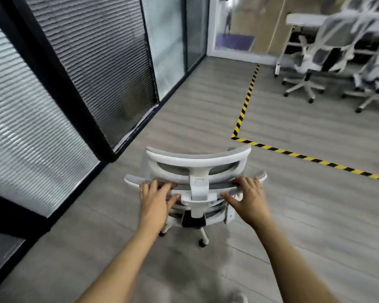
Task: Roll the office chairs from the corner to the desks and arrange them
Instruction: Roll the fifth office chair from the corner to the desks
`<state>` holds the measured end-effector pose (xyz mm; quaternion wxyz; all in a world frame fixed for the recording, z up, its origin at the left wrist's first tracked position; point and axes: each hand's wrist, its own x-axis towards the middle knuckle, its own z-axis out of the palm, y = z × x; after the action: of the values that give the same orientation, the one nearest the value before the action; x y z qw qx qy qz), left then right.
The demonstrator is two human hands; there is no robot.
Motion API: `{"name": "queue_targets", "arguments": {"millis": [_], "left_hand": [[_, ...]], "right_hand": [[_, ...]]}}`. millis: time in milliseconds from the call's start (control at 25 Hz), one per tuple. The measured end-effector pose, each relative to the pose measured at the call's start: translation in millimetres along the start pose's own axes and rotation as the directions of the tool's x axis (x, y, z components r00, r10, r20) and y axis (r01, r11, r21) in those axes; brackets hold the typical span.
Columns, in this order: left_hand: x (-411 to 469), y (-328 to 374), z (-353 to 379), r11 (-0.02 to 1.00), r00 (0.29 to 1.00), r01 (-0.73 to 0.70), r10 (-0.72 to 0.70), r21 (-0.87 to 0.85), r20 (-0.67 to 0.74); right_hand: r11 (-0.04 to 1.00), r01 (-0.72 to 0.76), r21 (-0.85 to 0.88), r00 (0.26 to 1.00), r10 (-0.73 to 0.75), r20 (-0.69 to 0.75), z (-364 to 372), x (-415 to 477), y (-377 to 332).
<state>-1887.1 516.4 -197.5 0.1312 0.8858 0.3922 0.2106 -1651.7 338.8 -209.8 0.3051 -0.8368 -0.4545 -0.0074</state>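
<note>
Office chair (198, 159) stands beside the glass partition (96, 62), well apart from the desks (304, 19). Our left hand (157, 197) and right hand (247, 195) curl over its stiff backrest rim (219, 186); on casters (202, 242) we expect light rolling.

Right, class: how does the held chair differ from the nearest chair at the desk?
The held chair is outside the striped tape; the desk chair is inside it. The left hand and right hand grip the held chair; the desk chair stands untouched. Both are white, mesh-backed, on castors.
</note>
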Motion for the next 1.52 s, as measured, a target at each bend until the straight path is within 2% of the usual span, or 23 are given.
{"name": "queue_targets", "arguments": {"millis": [160,320,640,800,1120,1320,1520], "left_hand": [[55.5,102.4,69.4,0.992,0.993,-0.12,0.12,-0.032,0.01],[113.2,189.2,132.2,0.967,0.976,-0.2,0.211,-0.156,0.057],[241.6,374.8,252.2,0.861,0.904,-0.35,0.414,-0.368,0.11],[316.5,467.4,323.3,0.783,0.844,-0.423,0.523,-0.456,0.116],[473.4,663.8,450.6,0.67,0.699,-0.515,0.69,-0.534,0.19],[545.0,792.0,526.6,0.576,0.62,-0.59,0.772,-0.567,0.139],[596.3,931.3,609.6,0.577,0.611,-0.606,0.778,-0.548,0.144]], "right_hand": [[0.994,-0.102,-0.04,0.993,0.099,-0.069,-55.2,20.0,106.7],[0.98,-0.197,-0.024,0.97,0.191,-0.147,-100.6,38.1,205.2],[0.927,-0.37,-0.06,0.885,0.332,-0.325,-183.1,88.2,382.1],[0.884,-0.46,-0.086,0.825,0.39,-0.41,-220.2,131.5,470.5],[0.783,-0.622,-0.014,0.703,0.55,-0.451,-303.2,220.0,640.2],[0.764,-0.645,0.005,0.645,0.548,-0.533,-356.2,276.2,754.6],[0.753,-0.658,-0.002,0.612,0.534,-0.584,-416.6,324.3,899.0]]}}
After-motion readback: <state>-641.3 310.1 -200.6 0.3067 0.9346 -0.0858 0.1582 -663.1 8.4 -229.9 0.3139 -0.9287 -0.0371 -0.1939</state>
